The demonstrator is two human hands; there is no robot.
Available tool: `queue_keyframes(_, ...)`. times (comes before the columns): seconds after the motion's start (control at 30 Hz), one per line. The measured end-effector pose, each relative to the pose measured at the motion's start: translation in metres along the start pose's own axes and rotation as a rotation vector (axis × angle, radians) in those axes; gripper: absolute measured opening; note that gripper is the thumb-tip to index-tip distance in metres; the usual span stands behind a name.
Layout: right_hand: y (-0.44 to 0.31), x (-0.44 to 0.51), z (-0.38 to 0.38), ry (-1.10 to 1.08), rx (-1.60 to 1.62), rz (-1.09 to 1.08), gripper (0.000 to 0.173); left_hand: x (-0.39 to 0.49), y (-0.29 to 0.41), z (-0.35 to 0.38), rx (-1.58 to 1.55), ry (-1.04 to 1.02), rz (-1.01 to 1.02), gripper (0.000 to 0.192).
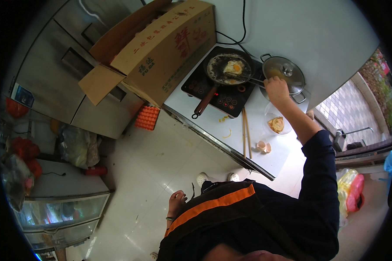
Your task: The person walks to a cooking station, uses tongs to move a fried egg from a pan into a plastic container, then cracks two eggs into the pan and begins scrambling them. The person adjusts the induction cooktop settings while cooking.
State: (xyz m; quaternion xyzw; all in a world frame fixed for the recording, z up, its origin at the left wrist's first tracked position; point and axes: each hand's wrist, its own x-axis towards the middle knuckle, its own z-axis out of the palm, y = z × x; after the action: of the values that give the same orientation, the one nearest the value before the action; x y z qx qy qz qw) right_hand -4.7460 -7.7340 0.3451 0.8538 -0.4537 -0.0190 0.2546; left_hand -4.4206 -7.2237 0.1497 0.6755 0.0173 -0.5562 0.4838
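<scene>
In the head view my right hand (276,90) grips the end of a metal utensil (248,77), whose far end reaches into the frying pan (212,76) by an egg. The fried egg (234,67) lies yolk up in bubbling oil. Under the pan is a black induction cooker (196,85) with lit red marks; the pan's wooden handle points toward me. My left hand (177,199) hangs at my side, its fingers curled; whether it holds anything is unclear. Another fried egg (276,124) lies folded in a clear bowl (285,131). Cracked eggshells (264,147) and chopsticks (246,137) rest on the counter.
A pot with a glass lid (289,73) stands right of the cooker, beneath my right forearm and hand. A large open cardboard box (176,42) stands at its left. Yellow scraps (227,133) lie near the counter's front edge. An orange egg tray (147,117) is on the floor.
</scene>
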Motion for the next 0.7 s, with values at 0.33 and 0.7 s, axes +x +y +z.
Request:
queue_keyframes(0.33,-0.005,0.002,-0.022,0.013,0.116,-0.001,0.018,-0.006,0.008,0.007,0.021,0.018,0.01,0.028)
queue_keyframes(0.7,0.031,0.016,-0.024,-0.096,0.25,0.262,0.018,-0.012,0.006,0.008,-0.005,0.006,-0.018,0.029)
